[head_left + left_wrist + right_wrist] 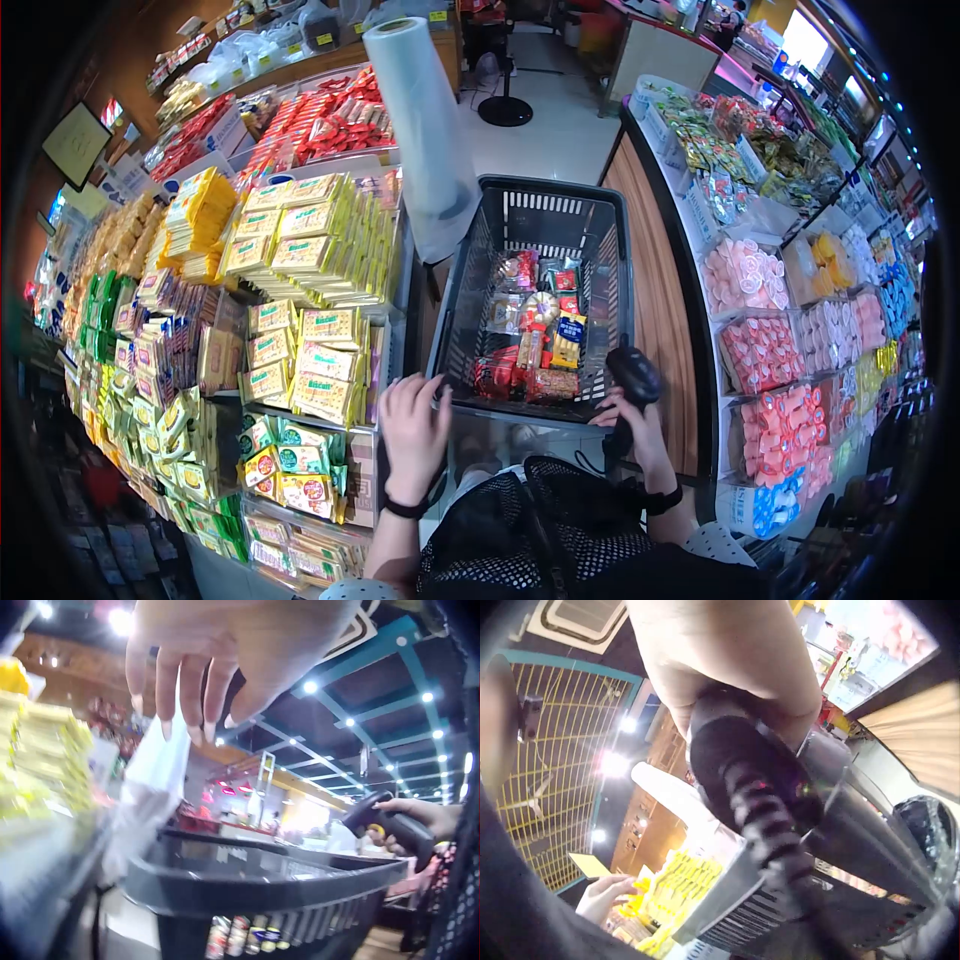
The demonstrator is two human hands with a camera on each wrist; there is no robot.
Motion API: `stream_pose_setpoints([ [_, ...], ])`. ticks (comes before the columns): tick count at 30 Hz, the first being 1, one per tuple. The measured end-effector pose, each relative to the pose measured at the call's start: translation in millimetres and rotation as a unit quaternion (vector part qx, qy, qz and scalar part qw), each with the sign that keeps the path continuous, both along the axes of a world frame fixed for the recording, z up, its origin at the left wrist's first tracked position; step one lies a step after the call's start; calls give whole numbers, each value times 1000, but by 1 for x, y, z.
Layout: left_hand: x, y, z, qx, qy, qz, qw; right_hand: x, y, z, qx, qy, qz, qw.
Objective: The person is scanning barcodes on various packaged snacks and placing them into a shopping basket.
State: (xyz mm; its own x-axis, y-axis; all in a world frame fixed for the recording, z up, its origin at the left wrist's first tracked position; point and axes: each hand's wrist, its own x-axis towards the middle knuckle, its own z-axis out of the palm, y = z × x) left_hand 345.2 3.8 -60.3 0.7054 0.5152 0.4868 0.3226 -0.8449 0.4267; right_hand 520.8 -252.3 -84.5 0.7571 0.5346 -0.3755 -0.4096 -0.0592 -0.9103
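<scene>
My right hand (637,425) grips the handle of a black handheld barcode scanner (633,376) over the near right corner of the black shopping basket (622,225). From the handle a coiled cable (761,825) runs down in the right wrist view. Beside the near left corner my left hand (412,430) hangs with fingers reaching forward and loosely bent, nothing in them. The left wrist view has its fingers (169,686) spread above the rim. Inside the basket lie several small packaged snacks, among them a yellow and blue pack (569,338).
Stacked yellow biscuit packs (325,365) fill the shelf to the left. A tall roll of clear plastic bags (420,130) stands at the basket's far left corner. To the right are a wooden ledge (655,300) and bins of pink packets (765,350). A black stand base (505,110) is ahead.
</scene>
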Motion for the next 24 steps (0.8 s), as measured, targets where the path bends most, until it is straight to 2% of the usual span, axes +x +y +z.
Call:
stream_pose_setpoints([
  [1,15,-5,-8,-29,-9,5,1000,-3,-4,-11,-9,-71,22,997],
  [2,28,-7,-15,-58,-18,10,998,-3,-6,-19,-49,-76,43,995],
  [4,50,-6,-36,-102,-36,62,992,0,-4,-17,-163,-267,128,941],
  [6,65,-3,-60,-172,-43,98,979,5,-3,-23,-109,-287,143,941],
  [10,80,-14,-80,-74,39,152,985,15,-4,-37,-78,-214,116,967],
  [13,85,-12,-82,-103,43,165,980,25,-12,-43,18,-142,147,979],
  [16,87,-12,-84,-106,50,170,978,33,-7,-23,-11,-152,186,971],
  [18,91,-11,-81,-112,62,176,976,38,-9,-30,-10,-126,185,974],
  [20,92,-12,-81,-110,67,182,975,42,-13,-29,-13,-207,250,946],
  [24,94,-6,-82,-101,46,178,978,35,-6,-34,-30,-141,186,972],
])
